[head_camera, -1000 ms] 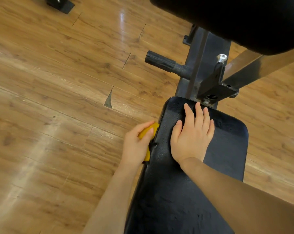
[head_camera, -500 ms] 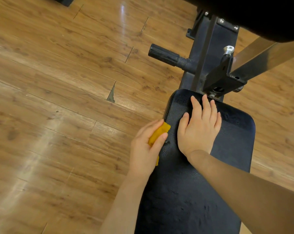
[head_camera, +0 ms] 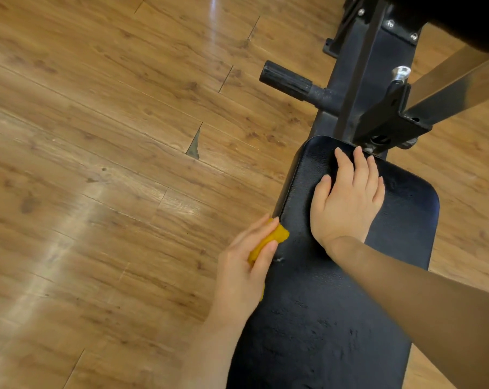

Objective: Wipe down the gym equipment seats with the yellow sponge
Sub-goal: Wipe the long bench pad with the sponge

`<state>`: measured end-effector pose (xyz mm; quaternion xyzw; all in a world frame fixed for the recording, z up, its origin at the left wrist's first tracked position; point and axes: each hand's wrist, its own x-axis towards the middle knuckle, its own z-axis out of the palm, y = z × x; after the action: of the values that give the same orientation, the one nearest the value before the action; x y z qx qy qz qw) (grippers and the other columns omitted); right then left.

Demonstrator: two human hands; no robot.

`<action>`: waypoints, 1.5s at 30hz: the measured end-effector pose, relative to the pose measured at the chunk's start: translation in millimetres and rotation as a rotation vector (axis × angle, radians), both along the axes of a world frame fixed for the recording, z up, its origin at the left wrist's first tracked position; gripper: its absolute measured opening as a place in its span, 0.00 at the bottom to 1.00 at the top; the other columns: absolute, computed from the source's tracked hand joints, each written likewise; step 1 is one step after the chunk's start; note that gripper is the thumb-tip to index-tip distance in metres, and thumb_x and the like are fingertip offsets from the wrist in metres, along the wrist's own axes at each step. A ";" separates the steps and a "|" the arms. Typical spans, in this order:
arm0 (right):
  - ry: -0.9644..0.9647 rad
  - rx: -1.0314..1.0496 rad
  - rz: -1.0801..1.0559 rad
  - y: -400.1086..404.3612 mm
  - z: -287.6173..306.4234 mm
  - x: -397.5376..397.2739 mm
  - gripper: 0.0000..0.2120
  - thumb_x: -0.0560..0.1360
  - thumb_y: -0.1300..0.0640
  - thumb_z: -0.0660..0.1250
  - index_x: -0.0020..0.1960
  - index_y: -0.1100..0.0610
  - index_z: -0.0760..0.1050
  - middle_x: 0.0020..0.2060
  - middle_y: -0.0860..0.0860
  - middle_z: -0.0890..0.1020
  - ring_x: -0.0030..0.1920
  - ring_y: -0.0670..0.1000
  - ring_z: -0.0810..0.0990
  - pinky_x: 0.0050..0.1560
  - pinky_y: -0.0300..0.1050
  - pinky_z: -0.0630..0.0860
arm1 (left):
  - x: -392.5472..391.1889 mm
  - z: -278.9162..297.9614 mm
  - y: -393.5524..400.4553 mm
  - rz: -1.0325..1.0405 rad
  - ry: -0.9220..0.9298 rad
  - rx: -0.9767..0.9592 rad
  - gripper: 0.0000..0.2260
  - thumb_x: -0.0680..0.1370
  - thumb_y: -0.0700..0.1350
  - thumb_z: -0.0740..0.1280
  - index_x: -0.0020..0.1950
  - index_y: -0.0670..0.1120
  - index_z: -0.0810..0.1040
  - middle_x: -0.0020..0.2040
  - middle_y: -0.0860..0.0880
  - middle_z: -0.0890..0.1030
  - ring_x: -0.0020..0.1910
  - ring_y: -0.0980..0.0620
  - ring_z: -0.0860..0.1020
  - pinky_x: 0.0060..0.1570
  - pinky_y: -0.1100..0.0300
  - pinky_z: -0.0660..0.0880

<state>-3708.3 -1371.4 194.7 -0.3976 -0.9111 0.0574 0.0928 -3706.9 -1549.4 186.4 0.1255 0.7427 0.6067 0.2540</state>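
A black padded bench seat (head_camera: 336, 310) runs from the bottom edge up to the machine frame. My left hand (head_camera: 243, 270) grips the yellow sponge (head_camera: 268, 242) and holds it against the seat's left edge. Only the sponge's upper end shows between thumb and fingers. My right hand (head_camera: 347, 200) lies flat on the top end of the seat, fingers straight and pointing toward the frame. A small white fleck sits on the pad just right of the sponge.
The black steel frame (head_camera: 369, 80) stands beyond the seat, with a black grip peg (head_camera: 286, 80) sticking out to the left and a bracket with a silver knob (head_camera: 400, 73). Another dark pad (head_camera: 462, 21) overhangs the top right. Glossy wood floor (head_camera: 111, 164) with a chipped board lies left.
My left hand has slid the sponge along the seat's left edge, toward me and away from the frame. My right hand has stayed flat on the pad. The view has shifted.
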 end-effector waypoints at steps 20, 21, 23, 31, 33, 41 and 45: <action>-0.048 -0.080 0.006 -2.6 5.2 2.9 0.23 0.81 0.51 0.52 0.75 0.52 0.61 0.76 0.55 0.60 0.77 0.57 0.52 0.76 0.57 0.48 | 17.1 4.8 -21.5 -0.015 -0.026 -0.165 0.16 0.81 0.44 0.63 0.68 0.55 0.73 0.66 0.52 0.73 0.64 0.64 0.70 0.66 0.70 0.63; -0.052 -0.119 0.000 -7.3 8.3 5.1 0.23 0.81 0.52 0.53 0.76 0.52 0.61 0.77 0.56 0.59 0.77 0.57 0.51 0.76 0.57 0.47 | 24.7 7.1 -30.1 -0.015 -0.019 -0.178 0.16 0.81 0.43 0.64 0.67 0.58 0.72 0.66 0.52 0.70 0.64 0.67 0.67 0.64 0.75 0.60; -0.060 -0.182 0.011 -29.5 12.4 18.7 0.23 0.82 0.51 0.54 0.76 0.52 0.61 0.77 0.56 0.57 0.77 0.57 0.50 0.76 0.57 0.46 | 39.2 11.7 -42.8 -0.004 -0.051 -0.198 0.17 0.81 0.43 0.63 0.65 0.62 0.71 0.64 0.52 0.69 0.62 0.67 0.67 0.59 0.79 0.59; -0.095 -0.155 0.022 -137.5 5.5 103.7 0.24 0.81 0.49 0.49 0.76 0.50 0.59 0.77 0.54 0.57 0.77 0.56 0.52 0.75 0.57 0.52 | 21.6 7.6 -29.0 -0.002 0.007 -0.238 0.17 0.81 0.45 0.62 0.70 0.54 0.72 0.60 0.49 0.77 0.58 0.62 0.73 0.62 0.66 0.68; -0.091 -0.138 0.009 -137.3 4.4 102.8 0.24 0.81 0.51 0.49 0.76 0.51 0.61 0.77 0.55 0.58 0.77 0.56 0.53 0.75 0.57 0.53 | 5.1 3.4 -14.4 -0.023 0.002 -0.213 0.17 0.81 0.45 0.62 0.70 0.54 0.73 0.61 0.48 0.77 0.61 0.56 0.73 0.64 0.61 0.69; -0.097 -0.112 0.008 -139.1 5.3 100.6 0.24 0.81 0.51 0.47 0.76 0.52 0.59 0.77 0.55 0.57 0.77 0.57 0.51 0.76 0.57 0.49 | 36.5 10.9 -58.6 -0.083 -0.072 -0.144 0.18 0.81 0.40 0.62 0.67 0.58 0.72 0.62 0.55 0.78 0.62 0.64 0.73 0.61 0.73 0.66; -0.096 -0.103 0.008 -140.8 5.9 100.4 0.24 0.82 0.51 0.47 0.77 0.53 0.59 0.77 0.56 0.56 0.77 0.57 0.50 0.76 0.57 0.49 | 66.2 11.5 -88.5 -0.033 -0.107 -0.126 0.19 0.81 0.39 0.62 0.65 0.62 0.72 0.63 0.58 0.77 0.63 0.67 0.72 0.61 0.74 0.65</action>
<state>-3607.9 -1512.2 200.6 -0.4007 -0.9118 0.0856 0.0282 -3640.7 -1637.9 197.9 0.0887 0.7627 0.5602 0.3109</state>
